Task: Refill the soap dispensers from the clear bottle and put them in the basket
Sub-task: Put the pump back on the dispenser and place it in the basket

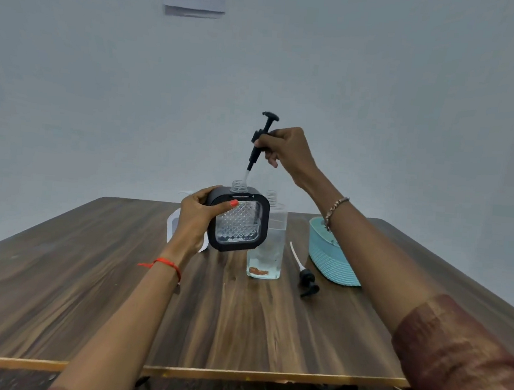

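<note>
My left hand (pixel 193 219) grips a square black soap dispenser (pixel 239 221) with a clear diamond-patterned front, held above the table. My right hand (pixel 287 148) holds a black pump head (pixel 261 139) tilted over it, and the pump's clear tube tip is at the dispenser's open neck. The clear bottle (pixel 267 248) stands uncapped just behind and to the right of the dispenser, with a little liquid at its bottom. A light blue basket (pixel 329 259) sits at the right, partly hidden by my right forearm.
A second black pump with a white tube (pixel 306 280) lies on the wooden table (pixel 88 289) between the bottle and the basket. A white object (pixel 172 223) stands behind my left hand, mostly hidden. Papers hang on the wall behind.
</note>
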`<action>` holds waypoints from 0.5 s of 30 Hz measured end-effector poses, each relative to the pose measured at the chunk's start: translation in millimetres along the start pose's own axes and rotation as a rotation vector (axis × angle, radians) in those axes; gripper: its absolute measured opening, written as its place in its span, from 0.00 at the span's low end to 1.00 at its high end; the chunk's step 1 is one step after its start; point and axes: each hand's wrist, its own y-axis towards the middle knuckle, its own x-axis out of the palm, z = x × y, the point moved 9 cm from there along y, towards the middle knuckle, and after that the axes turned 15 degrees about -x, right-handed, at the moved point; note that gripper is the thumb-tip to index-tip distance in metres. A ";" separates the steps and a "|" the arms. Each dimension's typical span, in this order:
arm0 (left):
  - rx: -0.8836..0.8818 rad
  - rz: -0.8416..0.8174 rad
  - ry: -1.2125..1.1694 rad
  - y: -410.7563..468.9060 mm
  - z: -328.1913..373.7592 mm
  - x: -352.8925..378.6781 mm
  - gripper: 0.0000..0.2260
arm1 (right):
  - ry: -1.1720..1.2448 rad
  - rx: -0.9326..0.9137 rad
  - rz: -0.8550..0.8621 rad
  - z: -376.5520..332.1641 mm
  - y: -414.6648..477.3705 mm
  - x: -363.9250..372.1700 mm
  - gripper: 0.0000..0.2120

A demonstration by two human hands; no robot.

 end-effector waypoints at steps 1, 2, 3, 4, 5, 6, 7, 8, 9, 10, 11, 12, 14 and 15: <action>-0.001 -0.011 0.006 0.5 0.5 2.7 0.18 | -0.025 0.010 -0.035 -0.8 -2.4 2.8 0.06; 0.000 -0.024 0.009 0.6 1.3 5.6 0.18 | -0.059 0.014 -0.071 -1.5 -5.2 5.8 0.06; 0.001 -0.036 0.009 0.7 1.9 8.1 0.17 | -0.096 0.014 -0.107 -1.2 -8.3 9.2 0.05; 0.001 -0.046 0.002 0.6 2.5 10.3 0.17 | -0.127 0.014 -0.142 -0.1 -11.8 13.2 0.04; -0.001 -0.054 -0.010 0.4 3.1 12.0 0.16 | -0.146 0.017 -0.170 2.2 -15.7 17.1 0.04; -0.001 -0.059 -0.023 0.2 3.9 13.2 0.15 | -0.154 0.024 -0.187 5.7 -19.7 20.0 0.05; 0.001 -0.060 -0.030 0.4 4.9 14.0 0.14 | -0.162 0.032 -0.193 9.2 -23.7 21.4 0.06; 0.005 -0.057 -0.030 0.5 6.0 14.6 0.13 | -0.179 0.036 -0.194 12.4 -27.6 21.7 0.07; 0.008 -0.055 -0.025 1.1 6.8 14.8 0.13 | -0.205 0.035 -0.188 14.3 -31.0 21.4 0.08; 0.010 -0.056 -0.022 1.4 7.5 15.2 0.13 | -0.230 0.032 -0.179 16.3 -33.8 20.7 0.10; 0.011 -0.059 -0.022 1.9 7.7 15.5 0.13 | -0.252 0.031 -0.165 18.2 -36.5 19.7 0.12; 0.010 -0.064 -0.024 1.9 7.8 16.2 0.13 | -0.265 0.023 -0.155 19.6 -38.5 19.2 0.15; 0.011 -0.070 -0.021 1.2 7.8 17.5 0.14 | -0.292 0.003 -0.137 19.0 -41.9 19.2 0.19; 0.012 -0.070 -0.019 1.2 7.3 17.4 0.14 | -0.307 -0.002 -0.129 17.6 -43.2 19.3 0.20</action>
